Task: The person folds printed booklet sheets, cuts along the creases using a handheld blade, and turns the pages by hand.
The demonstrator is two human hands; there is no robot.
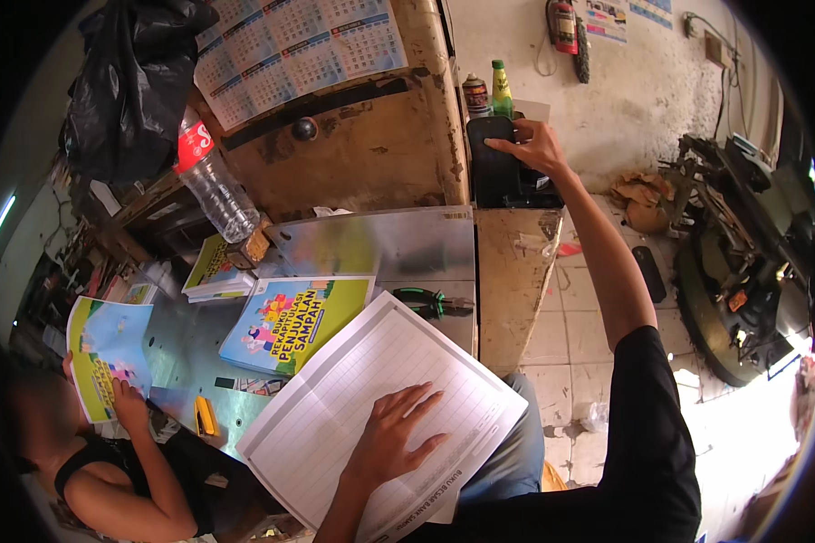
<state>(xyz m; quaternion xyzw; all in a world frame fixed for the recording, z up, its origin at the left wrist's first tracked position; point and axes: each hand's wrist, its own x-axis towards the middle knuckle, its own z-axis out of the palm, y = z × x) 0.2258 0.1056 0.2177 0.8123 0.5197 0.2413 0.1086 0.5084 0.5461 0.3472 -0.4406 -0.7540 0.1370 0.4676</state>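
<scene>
My left hand (397,433) lies with its fingers spread on a pile of white ruled sheets (335,403), which slants over the table's near edge and my lap. My right arm reaches far forward. At its end my right hand (539,147) grips the upper right edge of a black smartphone (491,167), thumb on its front. The phone is upright at the corner of a worn wooden cabinet. Right behind it are a green bottle (502,88) and a dark spray can (475,94). Green-handled pliers (435,303) rest just beyond the sheets.
A stack of colourful booklets (335,303) and a yellow stapler (206,416) are on the metal table (177,362). A clear plastic bottle (217,190) stands behind. At left another person (127,489) holds a booklet (109,335). Dark machinery (733,290) occupies the right side.
</scene>
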